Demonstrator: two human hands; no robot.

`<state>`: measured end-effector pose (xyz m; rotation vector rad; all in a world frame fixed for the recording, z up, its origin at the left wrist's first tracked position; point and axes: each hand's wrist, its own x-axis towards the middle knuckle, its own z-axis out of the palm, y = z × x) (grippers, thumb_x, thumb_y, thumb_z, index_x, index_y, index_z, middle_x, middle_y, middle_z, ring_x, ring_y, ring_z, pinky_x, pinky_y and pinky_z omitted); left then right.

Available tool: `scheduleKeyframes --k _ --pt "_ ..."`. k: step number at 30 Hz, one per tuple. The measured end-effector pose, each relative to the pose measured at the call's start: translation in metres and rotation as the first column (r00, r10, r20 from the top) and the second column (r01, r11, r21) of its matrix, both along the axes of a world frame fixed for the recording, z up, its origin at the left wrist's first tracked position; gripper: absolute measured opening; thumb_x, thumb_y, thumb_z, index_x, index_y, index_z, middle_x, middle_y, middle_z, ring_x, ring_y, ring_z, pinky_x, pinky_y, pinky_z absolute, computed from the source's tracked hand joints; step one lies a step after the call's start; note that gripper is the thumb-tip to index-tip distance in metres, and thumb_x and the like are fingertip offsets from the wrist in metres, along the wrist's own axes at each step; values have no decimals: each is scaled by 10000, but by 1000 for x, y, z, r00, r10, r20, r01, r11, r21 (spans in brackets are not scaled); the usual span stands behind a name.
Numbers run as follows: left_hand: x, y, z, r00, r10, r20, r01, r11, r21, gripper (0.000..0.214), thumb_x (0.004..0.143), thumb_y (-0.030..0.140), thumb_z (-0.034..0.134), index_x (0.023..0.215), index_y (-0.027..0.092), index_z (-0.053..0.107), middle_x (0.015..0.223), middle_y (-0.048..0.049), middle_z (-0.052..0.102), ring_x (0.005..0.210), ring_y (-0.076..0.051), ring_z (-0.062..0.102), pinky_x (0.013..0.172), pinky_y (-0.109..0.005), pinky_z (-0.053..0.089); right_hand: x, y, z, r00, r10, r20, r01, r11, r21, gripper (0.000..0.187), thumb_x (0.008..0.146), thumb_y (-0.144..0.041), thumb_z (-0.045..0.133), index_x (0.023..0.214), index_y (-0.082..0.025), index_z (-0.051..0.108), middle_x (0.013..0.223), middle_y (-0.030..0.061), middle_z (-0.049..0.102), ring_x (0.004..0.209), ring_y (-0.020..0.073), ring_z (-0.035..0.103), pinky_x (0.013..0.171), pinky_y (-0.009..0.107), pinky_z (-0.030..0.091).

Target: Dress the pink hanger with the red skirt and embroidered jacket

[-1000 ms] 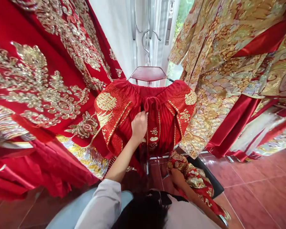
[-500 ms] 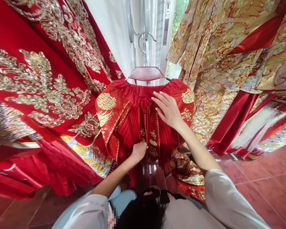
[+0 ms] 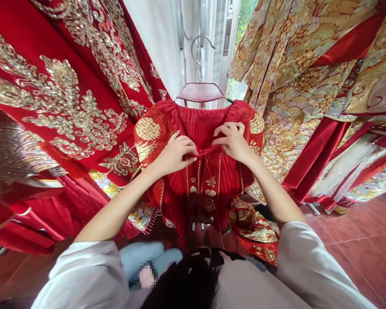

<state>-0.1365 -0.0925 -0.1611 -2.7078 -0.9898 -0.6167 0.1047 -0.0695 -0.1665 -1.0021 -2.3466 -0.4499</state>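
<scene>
In front of me a red pleated garment with gold embroidery hangs by its gathered neckline from a hanger with a metal hook. At the neckline, a thin red tie stretches between my two hands. My left hand pinches its left part, fingers bent and pressed together. On the other side my right hand is closed on the tie's right part, with the index finger and thumb toward the middle. The fingertips partly cover the tie's ends.
Red gowns with gold beadwork hang close on the left. A gold patterned robe hangs on the right above the red tiled floor. Behind the hanger is a white door frame. Red and gold cloth hangs low at right.
My left hand has risen from the garment's lower front to the neckline. My right hand has shifted slightly right and down and closed. The tie is now drawn sideways between them.
</scene>
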Motion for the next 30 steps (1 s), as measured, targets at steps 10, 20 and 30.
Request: scheduleKeyframes --k 10,20,30 --pt "9 -8 0 997 37 -61 -37 999 3 274 799 340 586 598 154 572 775 -15 615 792 -164 573 1055 -514 183 -35 -60 -23 879 301 369 -229 947 -227 227 833 -156 449 827 -104 670 846 84 617 768 174 489 859 354 320" --pt "15 -1 3 970 46 -237 -50 999 -13 154 768 187 518 812 172 665 795 -29 636 746 -166 588 1010 -433 256 2 -102 -1 732 667 137 -211 413 -886 321 826 -289 568 1125 -220 665 664 -8 659 533 103 530 527 214 311" --pt "9 -8 10 964 -90 -250 52 987 -154 130 826 208 527 839 168 650 835 -17 619 809 -160 530 988 -393 224 -54 -50 -66 878 -177 -445 -112 828 -550 268 913 -278 454 785 -129 636 741 74 668 646 155 597 650 242 399"
